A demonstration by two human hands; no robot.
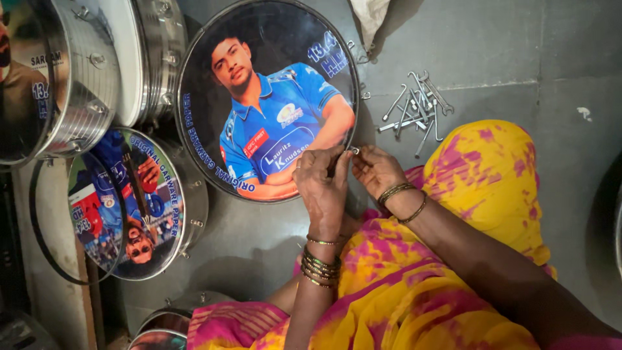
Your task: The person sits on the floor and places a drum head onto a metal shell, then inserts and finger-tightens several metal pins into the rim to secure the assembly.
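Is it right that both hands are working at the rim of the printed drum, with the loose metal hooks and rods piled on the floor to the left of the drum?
Not quite. Both the left hand and the right hand are at the rim of the printed drum, but the loose metal hooks and rods lie on the floor to its right, as the head view shows.

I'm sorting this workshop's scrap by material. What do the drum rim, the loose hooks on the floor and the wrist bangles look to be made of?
Drum rim: seems thin dark metal hoop, with a dull sheen.
Loose hooks: likely bright steel, silvery and glinting against the grey floor.
Bangles: look like gold-toned metal, shiny; could be plated, which can't be told.
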